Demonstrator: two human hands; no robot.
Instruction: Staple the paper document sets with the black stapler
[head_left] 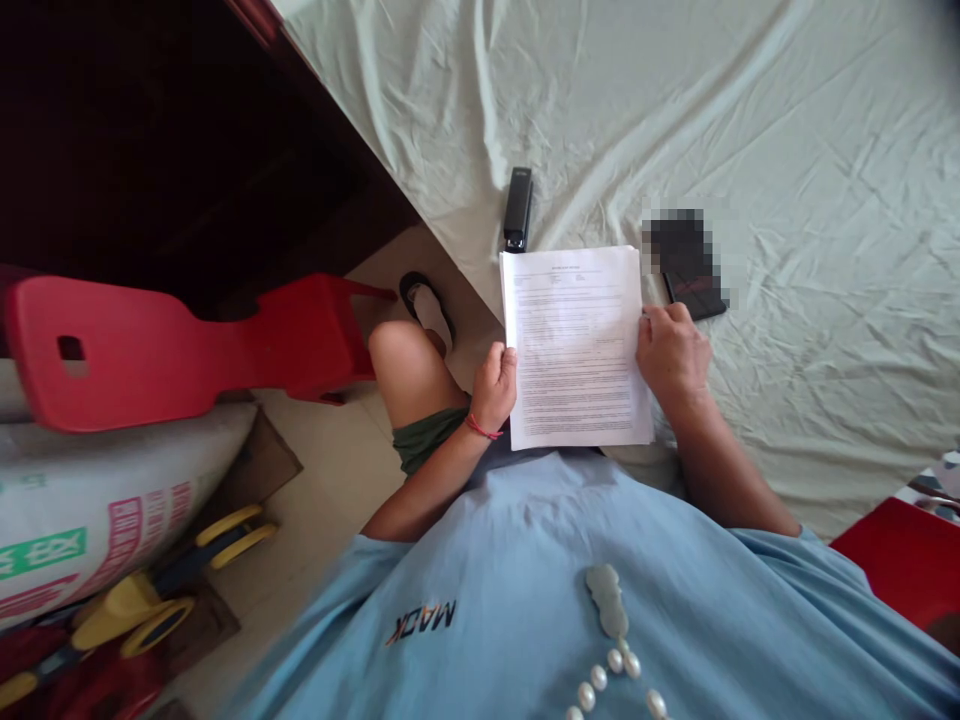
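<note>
A stack of printed paper sheets (577, 350) lies in front of my body, over the near edge of the cloth-covered surface. My left hand (495, 385) grips its left edge, thumb on top and fingers hidden beneath. At the right edge, my right hand (673, 350) is closed with its fingers curled against the sheets; its fingertips are partly hidden. Just beyond the top left corner of the stack is a black stapler (518, 208). A dark phone-like object (697, 300), partly blurred out, rests beyond my right hand.
A wrinkled pale green cloth (810, 280) covers the surface. To the left stands a red plastic chair (150, 350). Below it are a white printed sack (112, 500) and a yellow wheeled toy (135, 610). Something red (892, 560) shows at lower right.
</note>
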